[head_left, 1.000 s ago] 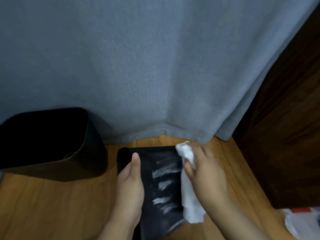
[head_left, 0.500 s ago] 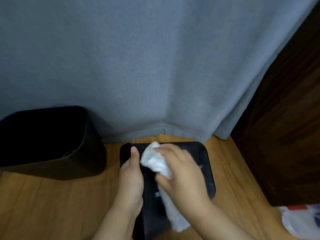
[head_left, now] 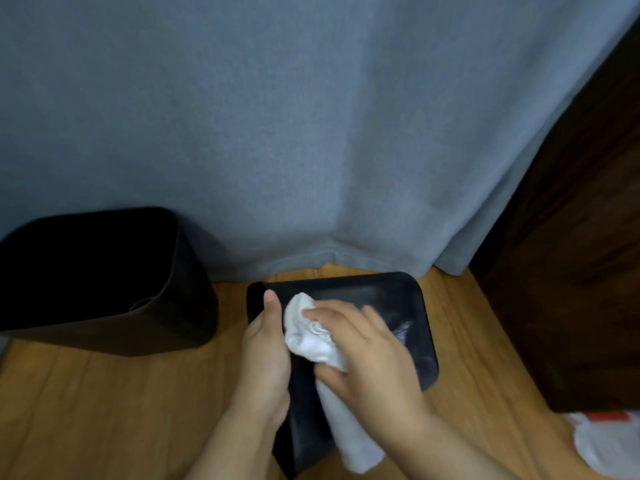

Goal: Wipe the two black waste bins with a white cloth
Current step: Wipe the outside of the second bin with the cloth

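Near bin (head_left: 398, 306) lies tipped on the wood floor (head_left: 86, 410), base panel up; its lower end runs out of frame. Left hand (head_left: 266, 358) grips its left edge, thumb along the panel. Right hand (head_left: 367, 355) clutches the white cloth (head_left: 315, 341) against the base, motion-blurred. Second bin (head_left: 104, 282) stands upright at left, interior too dark to read.

a grey curtain (head_left: 311, 133) hangs to the wooden floor (head_left: 86, 410); dark wooden furniture (head_left: 571, 289) stands at right
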### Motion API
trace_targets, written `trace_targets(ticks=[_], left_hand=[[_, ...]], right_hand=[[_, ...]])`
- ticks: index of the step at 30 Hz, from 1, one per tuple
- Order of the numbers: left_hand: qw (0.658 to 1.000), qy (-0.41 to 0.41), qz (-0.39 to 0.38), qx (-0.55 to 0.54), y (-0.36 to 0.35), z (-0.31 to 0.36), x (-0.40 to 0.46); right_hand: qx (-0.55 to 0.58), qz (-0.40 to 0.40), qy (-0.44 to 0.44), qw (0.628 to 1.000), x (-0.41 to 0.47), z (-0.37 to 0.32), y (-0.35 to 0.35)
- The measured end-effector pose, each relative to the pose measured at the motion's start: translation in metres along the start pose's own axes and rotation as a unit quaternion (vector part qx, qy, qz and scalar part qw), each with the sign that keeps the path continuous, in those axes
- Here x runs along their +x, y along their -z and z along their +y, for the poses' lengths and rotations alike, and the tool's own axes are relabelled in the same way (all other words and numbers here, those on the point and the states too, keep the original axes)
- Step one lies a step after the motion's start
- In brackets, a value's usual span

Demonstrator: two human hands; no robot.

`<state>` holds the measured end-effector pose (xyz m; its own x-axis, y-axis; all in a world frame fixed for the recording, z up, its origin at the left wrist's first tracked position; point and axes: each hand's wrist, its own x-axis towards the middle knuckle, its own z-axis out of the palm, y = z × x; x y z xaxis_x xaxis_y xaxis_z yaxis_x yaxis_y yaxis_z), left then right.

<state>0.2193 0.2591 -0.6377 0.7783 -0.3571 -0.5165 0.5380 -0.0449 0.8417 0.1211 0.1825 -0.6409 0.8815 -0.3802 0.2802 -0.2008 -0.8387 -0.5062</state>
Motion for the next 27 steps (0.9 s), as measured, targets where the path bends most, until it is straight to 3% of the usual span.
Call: trace_targets(ticks=[6, 10, 13, 15, 18, 19, 25, 27], left_hand=[[1.000, -0.003, 0.005, -0.030, -0.004, 0.004, 0.005], [0.999, -0.023, 0.026, -0.008, -0.008, 0.004, 0.012], [0.999, -0.008, 0.031, -0.016, -0.004, 0.003, 0.016], [0.999, -0.005, 0.027, -0.029, -0.003, 0.005, 0.016], [1.000, 0.007, 0.005, -0.030, -0.005, 0.008, 0.014], [1.000, 0.004, 0.002, -0.028, -0.007, 0.008, 0.014], [1.000, 0.006, 0.025, -0.009, -0.007, 0.007, 0.022], [1.000, 0.004, 0.023, -0.020, -0.004, 0.006, 0.023]], right_hand=[[-0.036, 0.041, -0.204, 0.977, -0.007, 0.074, 0.006], [0.022, 0.017, -0.081, 0.996, -0.003, 0.003, -0.003], [-0.017, 0.005, -0.011, 1.000, -0.007, 0.008, -0.003], [-0.056, 0.017, -0.075, 0.995, -0.012, 0.046, -0.008], [-0.031, 0.100, -0.244, 0.964, -0.014, 0.085, -0.015], [-0.023, 0.109, -0.255, 0.960, -0.011, 0.083, -0.018], [-0.017, 0.027, -0.031, 0.999, -0.002, 0.005, -0.009], [-0.033, 0.022, -0.052, 0.998, -0.001, 0.025, -0.017]])
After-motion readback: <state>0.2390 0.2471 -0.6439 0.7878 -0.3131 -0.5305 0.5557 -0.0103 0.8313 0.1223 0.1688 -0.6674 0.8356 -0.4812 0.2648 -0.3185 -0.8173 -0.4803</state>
